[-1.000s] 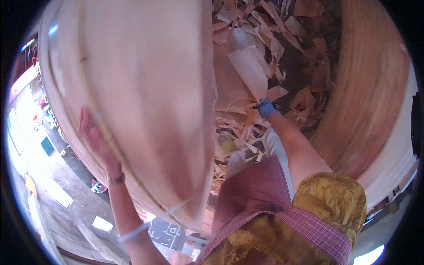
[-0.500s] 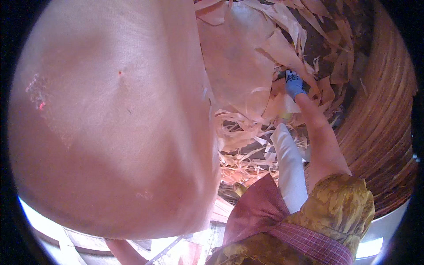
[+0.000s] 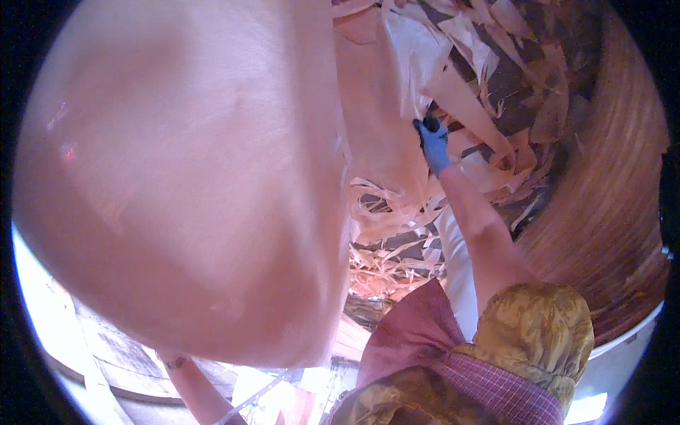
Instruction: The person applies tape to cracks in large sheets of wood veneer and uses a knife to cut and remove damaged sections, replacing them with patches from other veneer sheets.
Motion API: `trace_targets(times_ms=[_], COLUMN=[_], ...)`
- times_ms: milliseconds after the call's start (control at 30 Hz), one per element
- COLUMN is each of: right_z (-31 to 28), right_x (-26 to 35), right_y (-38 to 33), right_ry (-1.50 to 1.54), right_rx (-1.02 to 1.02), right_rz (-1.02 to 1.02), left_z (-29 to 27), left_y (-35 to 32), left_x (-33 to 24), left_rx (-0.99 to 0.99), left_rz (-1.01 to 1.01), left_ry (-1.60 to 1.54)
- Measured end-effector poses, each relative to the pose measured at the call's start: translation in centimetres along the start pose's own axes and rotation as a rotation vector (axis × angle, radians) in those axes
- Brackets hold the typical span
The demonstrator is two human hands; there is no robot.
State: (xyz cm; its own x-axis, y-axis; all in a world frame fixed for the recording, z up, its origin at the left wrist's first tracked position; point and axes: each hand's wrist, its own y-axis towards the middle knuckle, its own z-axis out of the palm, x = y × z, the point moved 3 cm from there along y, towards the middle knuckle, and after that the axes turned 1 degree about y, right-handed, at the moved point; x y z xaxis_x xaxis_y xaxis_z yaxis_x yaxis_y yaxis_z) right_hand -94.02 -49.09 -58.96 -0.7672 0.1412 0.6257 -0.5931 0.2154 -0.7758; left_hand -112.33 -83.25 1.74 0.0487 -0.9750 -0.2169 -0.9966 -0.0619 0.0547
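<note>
A very large, thin, pale tan sheet, which looks like wood veneer (image 3: 198,177), fills the left of the view. My left forearm (image 3: 198,389) goes up behind its lower edge, and that hand is hidden by the sheet. My right hand (image 3: 433,142), in a blue glove with dark fingertips, is closed on the pointed lower corner of another veneer piece (image 3: 414,60). This piece is pulled up into a bright fold above the hand. More loose veneer (image 3: 467,99) lies just right of the glove.
Torn veneer strips and scraps (image 3: 386,269) litter the dark floor. A tall brown stack of layered sheets (image 3: 595,205) curves along the right. My pale trouser leg (image 3: 457,262), plaid apron (image 3: 404,333) and yellow patterned sleeve (image 3: 535,326) show below.
My right hand has moved left from among the scraps and taken hold of the veneer corner, which is now lifted. The large sheet has shifted slightly; more of my left forearm shows.
</note>
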Motion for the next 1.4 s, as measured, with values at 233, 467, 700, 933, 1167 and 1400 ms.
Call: trace_targets(times_ms=[233,467,700,933,1167,1400], right_z=[-1.6,-10.5,-18.9,-26.3,-35.5,-42.0], right_x=[16.9,30.7,45.9,54.7,54.1,48.9], right_y=[-14.7,-25.6,-35.5,-47.6,-55.8,-53.2], right_ry=[0.074,0.285,0.365,0.283,0.160,0.191], right_rx=[0.158,0.051,0.037,0.162,-0.023,-0.457], right_rz=[0.047,-0.072,-0.481,-0.639,-0.667,-0.740], left_z=[-0.9,-1.3,-3.6,-2.3,-4.3,-15.7], left_y=[-0.3,-0.7,-0.3,6.5,8.0,14.9], left_x=[-0.6,-0.5,-2.0,-10.7,-34.1,-47.1], left_rx=[-0.124,-0.133,-0.122,0.239,0.904,0.679], left_rz=[-0.056,0.080,-0.022,-0.018,-0.220,0.244], left_ry=[-0.099,-0.063,-0.124,-1.097,-1.439,-1.307])
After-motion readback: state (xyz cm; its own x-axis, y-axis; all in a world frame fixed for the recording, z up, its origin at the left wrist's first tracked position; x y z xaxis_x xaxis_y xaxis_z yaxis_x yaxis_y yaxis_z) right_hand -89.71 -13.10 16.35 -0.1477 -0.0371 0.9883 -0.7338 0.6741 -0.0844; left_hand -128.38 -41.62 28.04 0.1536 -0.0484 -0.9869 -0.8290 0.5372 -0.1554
